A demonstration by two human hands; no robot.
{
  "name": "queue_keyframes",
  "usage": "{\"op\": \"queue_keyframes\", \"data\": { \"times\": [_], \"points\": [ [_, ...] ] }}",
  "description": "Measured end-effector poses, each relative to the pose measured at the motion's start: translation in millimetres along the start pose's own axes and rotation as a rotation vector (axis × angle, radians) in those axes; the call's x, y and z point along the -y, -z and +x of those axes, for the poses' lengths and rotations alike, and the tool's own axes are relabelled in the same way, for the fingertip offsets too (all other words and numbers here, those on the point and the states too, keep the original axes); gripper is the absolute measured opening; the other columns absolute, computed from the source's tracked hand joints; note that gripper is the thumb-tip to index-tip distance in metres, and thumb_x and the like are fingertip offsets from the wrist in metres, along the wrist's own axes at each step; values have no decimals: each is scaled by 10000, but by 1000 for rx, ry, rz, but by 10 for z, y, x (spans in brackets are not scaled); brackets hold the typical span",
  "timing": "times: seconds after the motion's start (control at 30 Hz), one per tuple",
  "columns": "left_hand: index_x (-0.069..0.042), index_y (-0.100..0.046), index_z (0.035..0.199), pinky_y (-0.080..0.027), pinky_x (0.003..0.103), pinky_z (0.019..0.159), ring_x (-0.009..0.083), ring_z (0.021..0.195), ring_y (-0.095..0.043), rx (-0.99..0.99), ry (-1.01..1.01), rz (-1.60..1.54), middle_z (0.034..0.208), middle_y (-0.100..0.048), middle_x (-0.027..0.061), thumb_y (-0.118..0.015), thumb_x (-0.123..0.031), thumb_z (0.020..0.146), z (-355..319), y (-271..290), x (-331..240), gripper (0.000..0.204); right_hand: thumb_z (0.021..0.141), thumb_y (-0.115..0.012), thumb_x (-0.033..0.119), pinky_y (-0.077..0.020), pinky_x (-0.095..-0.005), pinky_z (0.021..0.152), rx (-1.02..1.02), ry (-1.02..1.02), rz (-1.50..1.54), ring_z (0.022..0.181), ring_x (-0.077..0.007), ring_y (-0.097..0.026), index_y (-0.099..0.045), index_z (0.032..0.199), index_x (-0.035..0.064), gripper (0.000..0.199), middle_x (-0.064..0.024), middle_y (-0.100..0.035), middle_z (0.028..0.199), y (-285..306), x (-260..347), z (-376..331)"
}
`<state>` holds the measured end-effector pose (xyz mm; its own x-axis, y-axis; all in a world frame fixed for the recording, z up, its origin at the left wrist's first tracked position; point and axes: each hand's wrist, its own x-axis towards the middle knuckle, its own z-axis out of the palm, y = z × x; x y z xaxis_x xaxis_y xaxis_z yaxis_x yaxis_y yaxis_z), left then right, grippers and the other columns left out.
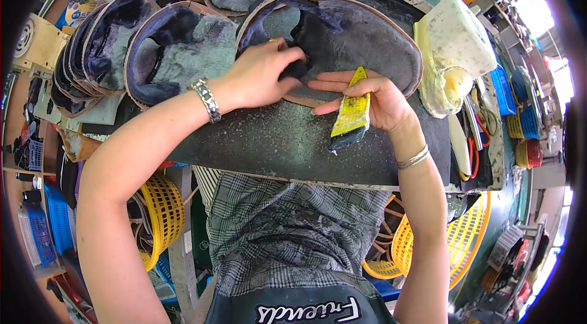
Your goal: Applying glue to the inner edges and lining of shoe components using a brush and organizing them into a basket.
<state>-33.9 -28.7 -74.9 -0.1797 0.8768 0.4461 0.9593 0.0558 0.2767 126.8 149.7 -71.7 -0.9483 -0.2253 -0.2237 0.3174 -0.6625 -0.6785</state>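
Note:
A fur-lined slipper with grey-purple fleece and a tan edge lies in front of me on a dark work board. My left hand reaches across its near left edge, the fingers curled onto a dark fluffy part and partly hidden. Between the thumb and fingers of my right hand is a yellow-handled brush, its dark bristles pointing down over the board. The outstretched fingertips of that hand reach to the slipper's near edge.
More fur-lined slippers stand in rows at the left and back. A white glue-smeared container sits at the right, near red-handled scissors. Yellow baskets are below the board's front edge on both sides.

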Motion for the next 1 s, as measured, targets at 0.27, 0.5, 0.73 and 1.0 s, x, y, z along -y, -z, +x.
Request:
{"op": "queue_keyframes", "data": {
  "times": [0.27, 0.5, 0.73, 1.0],
  "points": [
    [-5, -575, 897, -528, 354, 657, 324, 738, -629, 33, -27, 142, 919, -576, 234, -568, -9, 716, 113, -14, 26, 181, 755, -438, 21, -480, -439, 878, -20, 10, -59, 1042, -478, -521, -229, 1298, -163, 610, -307, -365, 1313, 12, 20, 37],
    [32, -580, 853, -522, 360, 633, 323, 737, -639, 336, 6, 537, 861, -594, 250, -528, -34, 754, 331, -77, 42, 130, 754, -435, 16, -480, -439, 880, -21, 15, -16, 1051, -477, -515, -240, 1294, -163, 601, -302, -369, 1313, 38, 19, 32],
    [69, -597, 761, -477, 440, 664, 376, 735, -608, 133, 309, 25, 742, -595, 261, -531, -337, 872, 375, -235, 45, 427, 742, -470, 26, -510, -401, 841, -56, 30, -62, 1048, -458, -526, -305, 1278, -151, 589, -291, -404, 1295, 59, 38, 41],
    [87, -575, 814, -488, 416, 678, 375, 762, -612, 145, 240, -3, 765, -602, 262, -581, -229, 836, 182, -27, 36, 317, 762, -467, 14, -482, -429, 871, 33, 79, -110, 997, -459, -559, -323, 1253, -164, 542, -287, -441, 1263, 134, 12, -5]
  ]
}}
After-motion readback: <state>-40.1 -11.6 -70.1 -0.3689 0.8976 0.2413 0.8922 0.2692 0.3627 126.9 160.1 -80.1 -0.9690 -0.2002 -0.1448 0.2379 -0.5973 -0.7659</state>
